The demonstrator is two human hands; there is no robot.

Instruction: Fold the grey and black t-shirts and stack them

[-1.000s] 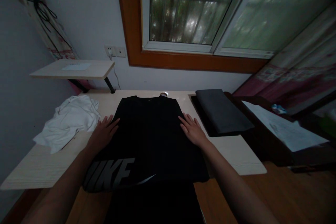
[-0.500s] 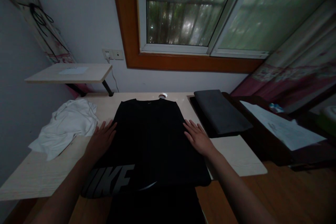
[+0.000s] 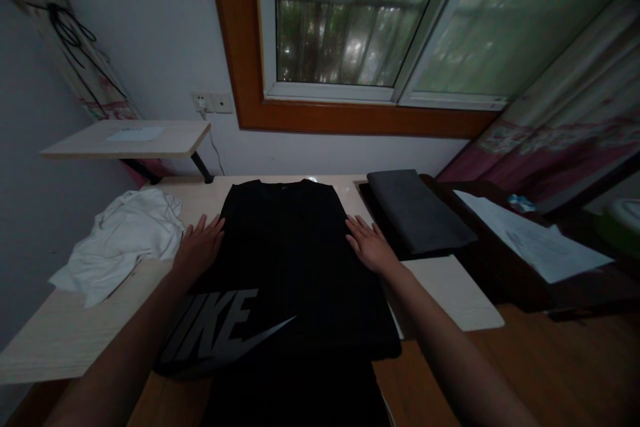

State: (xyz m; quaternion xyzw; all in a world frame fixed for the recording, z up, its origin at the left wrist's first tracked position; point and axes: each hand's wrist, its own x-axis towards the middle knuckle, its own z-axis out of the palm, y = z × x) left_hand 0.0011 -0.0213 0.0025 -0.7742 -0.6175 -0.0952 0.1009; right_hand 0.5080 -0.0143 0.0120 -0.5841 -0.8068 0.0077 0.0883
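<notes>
A black T-shirt lies spread on the pale wooden desk, its collar toward the wall. Grey NIKE lettering and a swoosh show near its lower left, and the hem hangs over the desk's front edge. My left hand rests flat on the shirt's left edge with fingers stretched out. On the opposite edge lies my right hand, also flat, fingers spread. Neither hand grips the cloth.
A crumpled white cloth lies on the left, below a raised shelf with a paper on it. To the right are a dark grey folded case and a paper sheet on a dark surface. A window is behind.
The shirt has shifted a little toward the wall, and more of the swoosh now shows above the front edge. Both hands have moved slightly forward with it, still flat.
</notes>
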